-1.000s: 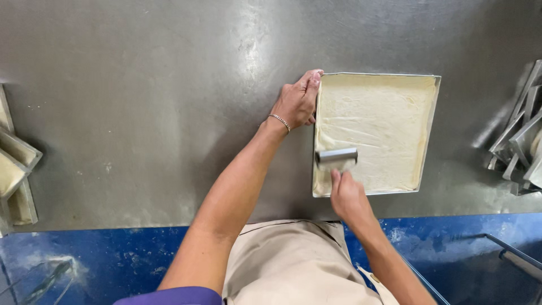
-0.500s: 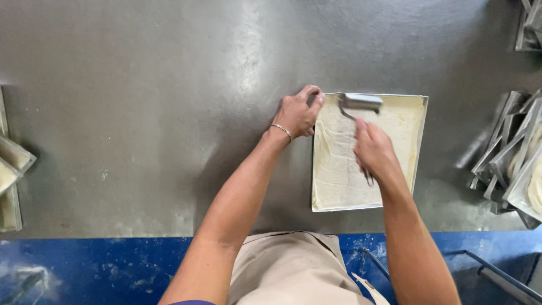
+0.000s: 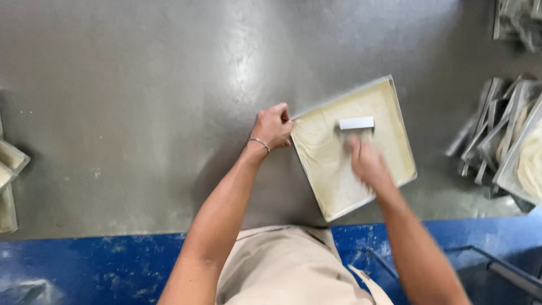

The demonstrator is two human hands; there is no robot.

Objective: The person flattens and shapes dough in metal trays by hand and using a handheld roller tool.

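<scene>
A square metal tray [image 3: 405,131] lined with pale dough [image 3: 333,169] lies on the steel table, turned at an angle. My left hand [image 3: 273,127] grips the tray's near-left corner and wears a thin bracelet. My right hand [image 3: 368,164], blurred by motion, holds the handle of a small metal roller [image 3: 356,123] whose drum rests on the dough near the tray's middle.
The grey steel table [image 3: 141,113] has a blue front edge [image 3: 90,265]. Several stacked metal trays [image 3: 497,135] with dough lie at the right, more at the top right [image 3: 519,22]. Other trays [image 3: 8,181] sit at the far left edge.
The tray has turned from square-on to angled. My right hand and the roller moved from the tray's near edge up to its far edge, then back toward the middle. My left hand stayed on the corner.
</scene>
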